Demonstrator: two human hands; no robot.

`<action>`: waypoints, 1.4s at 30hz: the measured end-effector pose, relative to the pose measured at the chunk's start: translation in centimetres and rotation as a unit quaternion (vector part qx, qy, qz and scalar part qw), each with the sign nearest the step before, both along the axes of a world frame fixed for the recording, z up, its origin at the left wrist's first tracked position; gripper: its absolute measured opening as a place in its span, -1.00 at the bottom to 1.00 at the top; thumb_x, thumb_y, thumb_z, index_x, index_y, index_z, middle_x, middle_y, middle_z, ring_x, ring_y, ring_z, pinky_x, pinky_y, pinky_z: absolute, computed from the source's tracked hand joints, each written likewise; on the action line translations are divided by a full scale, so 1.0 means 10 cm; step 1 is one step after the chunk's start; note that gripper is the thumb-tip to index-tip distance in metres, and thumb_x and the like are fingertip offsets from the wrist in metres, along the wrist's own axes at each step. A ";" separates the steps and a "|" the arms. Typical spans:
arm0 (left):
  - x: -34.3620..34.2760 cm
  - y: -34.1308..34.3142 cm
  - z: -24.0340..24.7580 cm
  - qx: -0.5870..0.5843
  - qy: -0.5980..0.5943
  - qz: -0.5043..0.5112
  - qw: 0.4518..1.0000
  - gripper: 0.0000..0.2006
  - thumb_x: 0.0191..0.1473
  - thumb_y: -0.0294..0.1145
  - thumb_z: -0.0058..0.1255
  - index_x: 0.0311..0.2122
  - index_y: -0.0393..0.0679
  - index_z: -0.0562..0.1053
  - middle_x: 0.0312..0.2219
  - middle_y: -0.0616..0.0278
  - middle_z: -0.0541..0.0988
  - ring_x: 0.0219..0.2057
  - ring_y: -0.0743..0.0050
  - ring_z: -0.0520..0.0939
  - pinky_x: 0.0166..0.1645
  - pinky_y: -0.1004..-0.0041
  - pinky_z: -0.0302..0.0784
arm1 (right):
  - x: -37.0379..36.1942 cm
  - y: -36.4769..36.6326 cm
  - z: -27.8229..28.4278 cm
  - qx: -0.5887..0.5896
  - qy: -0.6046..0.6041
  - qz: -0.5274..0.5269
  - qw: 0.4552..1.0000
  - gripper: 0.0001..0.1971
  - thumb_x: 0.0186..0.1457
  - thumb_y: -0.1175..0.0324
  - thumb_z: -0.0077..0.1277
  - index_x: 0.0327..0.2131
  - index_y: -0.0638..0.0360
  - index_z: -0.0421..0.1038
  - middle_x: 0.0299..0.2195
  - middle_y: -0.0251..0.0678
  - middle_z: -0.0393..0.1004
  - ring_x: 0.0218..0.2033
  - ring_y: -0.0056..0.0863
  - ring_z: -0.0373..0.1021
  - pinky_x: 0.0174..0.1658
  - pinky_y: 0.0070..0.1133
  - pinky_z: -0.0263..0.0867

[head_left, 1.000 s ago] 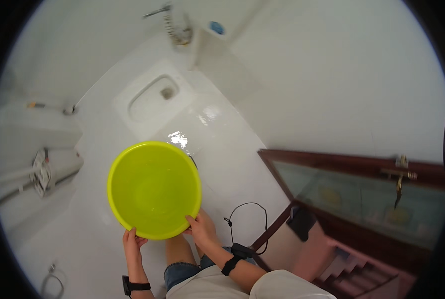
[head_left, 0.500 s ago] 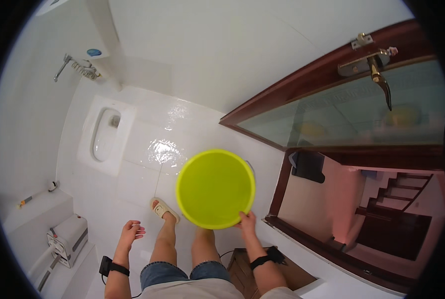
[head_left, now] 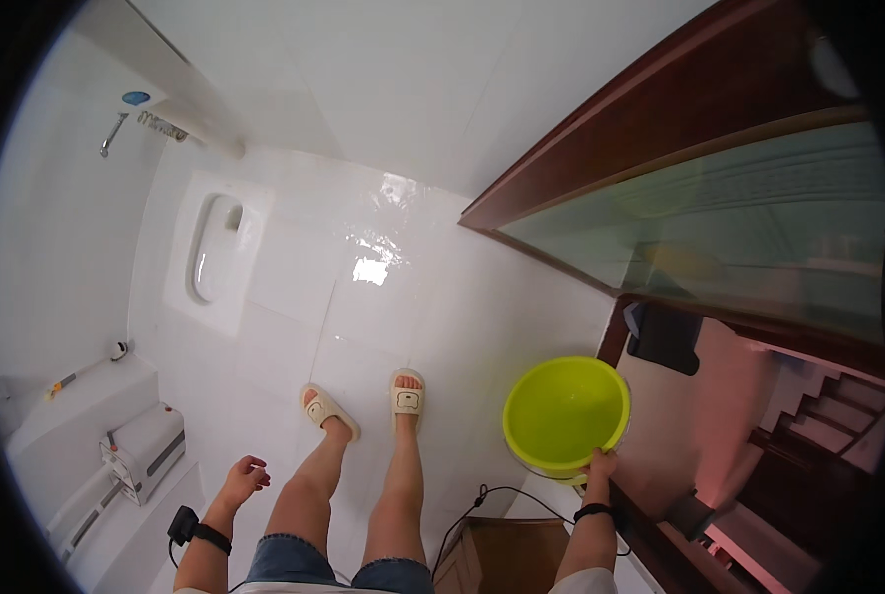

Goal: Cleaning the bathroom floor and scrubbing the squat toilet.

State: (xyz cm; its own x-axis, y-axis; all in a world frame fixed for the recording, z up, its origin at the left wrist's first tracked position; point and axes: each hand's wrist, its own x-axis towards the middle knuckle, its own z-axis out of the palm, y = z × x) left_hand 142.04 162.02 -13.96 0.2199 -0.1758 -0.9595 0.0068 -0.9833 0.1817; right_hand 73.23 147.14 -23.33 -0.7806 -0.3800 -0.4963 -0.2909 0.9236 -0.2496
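A yellow-green plastic bucket (head_left: 559, 396) is off to my right, its round mouth facing up and a thin wire handle hanging along its near rim. My right hand (head_left: 599, 461) grips the near right part of that rim, its fingers partly hidden by the bucket wall. At the lower left, my left hand (head_left: 243, 481) is away from everything, fingers loosely bent and apart with nothing in them. Each wrist wears a black strap, and a small black device sits on the left one. I see nothing in the part of the bucket's inside that shows.
Wet, shiny white tiles (head_left: 371, 269) lie ahead of my slippers. A squat toilet (head_left: 214, 247) is set in the floor at left, near a white box (head_left: 145, 450) on a ledge. The glass-panelled door (head_left: 660, 213) stands ajar at right. A brown wooden cabinet (head_left: 507, 554) and black cable are near my legs.
The bucket has moved from in front of me to the right, near the doorway, with my right hand still on its rim. My left hand stays empty. Both slippers now show.
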 end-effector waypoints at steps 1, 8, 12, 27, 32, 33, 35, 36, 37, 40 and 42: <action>-0.03 -0.02 -0.04 -0.009 0.010 -0.006 1.000 -0.78 -0.09 -0.44 -0.19 -0.27 -0.25 0.29 -0.50 0.15 0.47 -0.48 0.44 0.51 -0.41 0.49 0.41 | -0.04 -0.06 -0.14 0.013 0.026 0.022 0.999 -0.72 -0.13 0.43 -0.14 -0.27 0.34 0.23 -0.43 -0.07 0.36 -0.59 -0.23 0.37 -0.76 -0.48 0.32; -0.34 -0.14 -0.06 0.000 0.010 -0.014 1.000 -0.77 -0.09 -0.43 -0.19 -0.26 -0.26 0.29 -0.50 0.15 0.47 -0.46 0.45 0.51 -0.39 0.51 0.40 | 0.30 -0.67 -0.73 0.003 -0.066 0.043 0.997 -0.73 -0.14 0.42 -0.07 -0.34 0.40 0.23 -0.38 0.02 0.33 -0.52 -0.17 0.37 -0.72 -0.42 0.38; -0.47 -0.16 -0.01 0.010 0.011 -0.001 1.000 -0.77 -0.09 -0.43 -0.19 -0.26 -0.26 0.30 -0.50 0.16 0.48 -0.45 0.45 0.50 -0.37 0.52 0.40 | 0.81 -0.90 -0.92 -0.010 -0.074 0.080 0.994 -0.76 -0.12 0.43 -0.08 -0.36 0.42 0.24 -0.40 0.01 0.33 -0.52 -0.17 0.37 -0.72 -0.42 0.37; -0.59 0.15 0.06 -0.006 0.029 0.054 0.998 -0.76 -0.10 -0.46 -0.22 -0.26 -0.26 0.30 -0.48 0.14 0.46 -0.44 0.46 0.49 -0.35 0.51 0.40 | 1.18 -0.72 -0.77 -0.057 -0.128 0.105 0.985 -0.79 -0.08 0.43 -0.08 -0.43 0.42 0.21 -0.52 -0.04 0.33 -0.58 -0.25 0.38 -0.70 -0.48 0.40; -0.57 0.20 0.09 -0.017 0.034 0.042 0.998 -0.77 -0.06 -0.44 -0.24 -0.24 -0.23 0.29 -0.44 0.14 0.47 -0.38 0.42 0.50 -0.29 0.49 0.40 | 1.46 -0.34 -0.71 0.002 -0.111 0.227 0.968 -0.77 -0.13 0.38 -0.02 -0.52 0.39 0.22 -0.61 -0.10 0.32 -0.55 -0.26 0.35 -0.58 -0.38 0.27; -0.54 0.24 0.10 -0.014 0.030 0.043 0.999 -0.77 -0.06 -0.44 -0.24 -0.24 -0.23 0.29 -0.44 0.14 0.47 -0.38 0.42 0.50 -0.29 0.49 0.40 | 1.58 -0.26 -0.69 0.003 -0.116 0.228 0.967 -0.77 -0.13 0.38 -0.02 -0.52 0.39 0.22 -0.61 -0.10 0.32 -0.55 -0.26 0.35 -0.58 -0.38 0.27; -0.48 0.34 0.12 -0.016 0.037 0.053 0.998 -0.77 -0.06 -0.44 -0.23 -0.24 -0.24 0.29 -0.44 0.14 0.47 -0.38 0.42 0.50 -0.29 0.49 0.40 | 1.75 -0.06 -0.64 0.066 0.001 0.429 0.901 -0.76 -0.15 0.34 -0.01 -0.53 0.36 0.24 -0.63 -0.04 0.33 -0.53 -0.15 0.33 -0.47 -0.36 0.21; -0.45 0.36 0.12 -0.015 0.038 0.052 0.998 -0.77 -0.06 -0.44 -0.23 -0.24 -0.24 0.29 -0.44 0.14 0.47 -0.38 0.42 0.50 -0.29 0.49 0.40 | 1.82 0.04 -0.65 0.080 0.009 0.422 0.903 -0.77 -0.16 0.33 -0.01 -0.53 0.33 0.26 -0.58 0.00 0.35 -0.48 -0.08 0.31 -0.40 -0.35 0.22; -0.41 0.38 0.12 -0.017 0.039 0.060 0.997 -0.77 -0.06 -0.43 -0.23 -0.24 -0.24 0.29 -0.44 0.14 0.47 -0.38 0.43 0.50 -0.29 0.49 0.40 | 1.92 0.14 -0.66 0.081 0.009 0.421 0.904 -0.77 -0.16 0.33 -0.01 -0.53 0.33 0.26 -0.58 0.00 0.35 -0.48 -0.08 0.31 -0.40 -0.35 0.22; -0.26 0.53 0.08 -0.020 0.042 0.065 0.997 -0.77 -0.05 -0.42 -0.23 -0.23 -0.23 0.29 -0.44 0.14 0.47 -0.38 0.43 0.51 -0.29 0.49 0.40 | 2.26 0.52 -0.69 0.110 0.002 0.457 0.883 -0.81 -0.15 0.35 -0.03 -0.53 0.30 0.28 -0.57 -0.02 0.37 -0.47 -0.10 0.33 -0.41 -0.34 0.23; -0.12 0.65 0.02 -0.021 0.044 0.064 0.997 -0.77 -0.05 -0.41 -0.23 -0.23 -0.23 0.29 -0.44 0.15 0.47 -0.38 0.44 0.51 -0.29 0.49 0.40 | 2.60 0.77 -0.69 0.120 0.009 0.472 0.873 -0.82 -0.16 0.34 -0.04 -0.52 0.28 0.30 -0.58 -0.03 0.38 -0.47 -0.09 0.33 -0.40 -0.33 0.24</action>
State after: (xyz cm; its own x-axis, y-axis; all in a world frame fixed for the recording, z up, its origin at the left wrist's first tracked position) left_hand 140.88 168.54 -13.75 0.1584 -0.1917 -0.9686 0.1499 -0.9649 0.2155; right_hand 99.19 154.83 -30.26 -0.1842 -0.7448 -0.6413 -0.9529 0.2953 -0.0692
